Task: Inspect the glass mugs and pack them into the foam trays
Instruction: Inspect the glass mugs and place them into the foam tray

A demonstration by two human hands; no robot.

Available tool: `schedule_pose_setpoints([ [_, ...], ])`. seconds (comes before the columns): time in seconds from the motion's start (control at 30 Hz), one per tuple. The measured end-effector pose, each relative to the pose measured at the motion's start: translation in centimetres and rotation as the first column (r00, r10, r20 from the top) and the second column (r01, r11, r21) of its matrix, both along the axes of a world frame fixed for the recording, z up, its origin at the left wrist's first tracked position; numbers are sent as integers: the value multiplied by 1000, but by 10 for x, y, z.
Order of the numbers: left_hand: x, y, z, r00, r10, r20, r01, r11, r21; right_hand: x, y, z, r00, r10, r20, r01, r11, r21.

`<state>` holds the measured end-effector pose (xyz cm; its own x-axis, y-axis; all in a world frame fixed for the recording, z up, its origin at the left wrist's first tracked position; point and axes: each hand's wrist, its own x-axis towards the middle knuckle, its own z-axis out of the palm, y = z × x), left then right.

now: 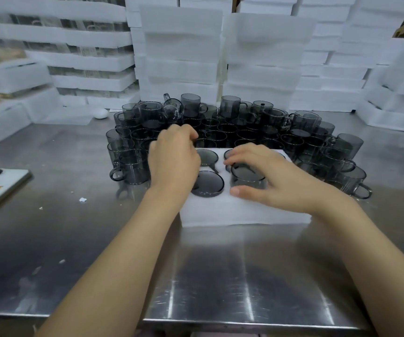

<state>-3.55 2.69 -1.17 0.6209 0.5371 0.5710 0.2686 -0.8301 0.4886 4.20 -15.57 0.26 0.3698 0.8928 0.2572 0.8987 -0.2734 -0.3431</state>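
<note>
A person's right hand (264, 176), fingers curled over a smoked-glass mug (248, 177), seats it upside down in a foam tray (244, 212) on a steel table (196, 276). The left hand (174, 159) curls at the tray's far-left pocket; what it holds cannot be told. Loose mugs (220, 122) crowd close behind, and a misaligned handle could jam or chip.

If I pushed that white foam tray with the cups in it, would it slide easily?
Probably. The foam tray looks light and sits on a smooth steel table, so it should slide. Foam likely bends if lifted by one edge. The glass mugs in it add weight and could break.
</note>
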Motion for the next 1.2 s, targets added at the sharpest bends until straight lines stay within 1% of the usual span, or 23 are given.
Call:
schedule_pose_setpoints([
  [0.07, -3, 10, 0, 985, 157, -72, -151, 985, 83, 3, -3, 0, 1000, -9, 9, 10, 996, -90],
  [0.13, -8, 19, 2, 942, 289, -169, -276, 957, 95, 5, -6, -3, 999, -1, 34, 7, 979, -203],
  [0.17, -10, 23, 2, 917, 327, -228, -316, 945, 85, 5, -6, -5, 998, 7, 61, 9, 965, -262],
  [0.2, -11, 26, 2, 891, 347, -292, -342, 937, 71, 5, -5, -6, 996, 9, 86, 18, 952, -307],
  [0.27, -12, 29, 1, 848, 341, -406, -359, 933, 34, 6, -5, -8, 995, 4, 98, 30, 937, -348],
  [0.33, -10, 27, 0, 822, 329, -465, -360, 933, 23, 7, -4, -9, 996, 2, 94, 32, 935, -354],
  [0.4, -8, 24, -3, 808, 329, -488, -359, 933, 34, 7, -4, -8, 995, 6, 98, 30, 929, -369],
  [0.47, -7, 23, -3, 808, 337, -484, -354, 933, 59, 6, -5, -8, 999, 1, 36, 11, 936, -353],
  [0.5, -6, 22, -4, 817, 343, -464, -349, 934, 76, 5, -5, -7, 999, -3, -46, -11, 951, -309],
  [0.53, -6, 22, -4, 833, 343, -433, -339, 936, 89, 5, -4, -5, 988, -24, -150, -11, 974, -225],
  [0.57, -5, 21, -4, 855, 332, -398, -323, 942, 92, 8, -5, -3, 970, -66, -235, 40, 993, -114],
  [0.6, -5, 20, -3, 878, 309, -367, -300, 950, 81, 12, -6, -1, 957, -124, -262, 130, 992, 6],
  [0.63, -4, 19, -3, 897, 278, -345, -273, 960, 63, 19, -10, 2, 961, -200, -192, 225, 967, 120],
  [0.67, -4, 17, -3, 911, 248, -331, -247, 968, 46, 29, -16, 4, 952, -303, -43, 306, 934, 185],
  [0.7, -4, 16, -2, 921, 224, -318, -224, 974, 35, 39, -24, 6, 907, -414, 76, 392, 897, 203],
  [0.73, -3, 15, -2, 931, 202, -303, -204, 979, 27, 48, -32, 8, 850, -507, 142, 485, 859, 166],
  [0.77, -3, 14, -2, 941, 181, -286, -184, 983, 16, 54, -41, 10, 806, -575, 140, 566, 818, 104],
  [0.83, -3, 11, -1, 955, 130, -265, -140, 990, -19, 62, -57, 12, 762, -645, 51, 646, 763, 6],
  [0.9, -3, 9, 0, 964, 68, -258, -89, 994, -69, 64, -65, 14, 743, -667, 54, 669, 741, -62],
  [1.0, -3, 5, 0, 974, -5, -228, -23, 992, -121, 62, -65, 13, 730, -675, 103, 679, 703, -211],
  [1.07, -3, 3, 0, 976, -37, -217, 5, 990, -142, 59, -62, 13, 730, -676, 101, 677, 693, -249],
  [1.13, -3, 2, 0, 975, -74, -208, 36, 983, -182, 57, -62, 15, 739, -670, 70, 663, 705, -252],
  [1.2, -3, 0, 0, 974, -101, -204, 58, 977, -207, 53, -62, 19, 744, -668, -7, 639, 714, -287],
])
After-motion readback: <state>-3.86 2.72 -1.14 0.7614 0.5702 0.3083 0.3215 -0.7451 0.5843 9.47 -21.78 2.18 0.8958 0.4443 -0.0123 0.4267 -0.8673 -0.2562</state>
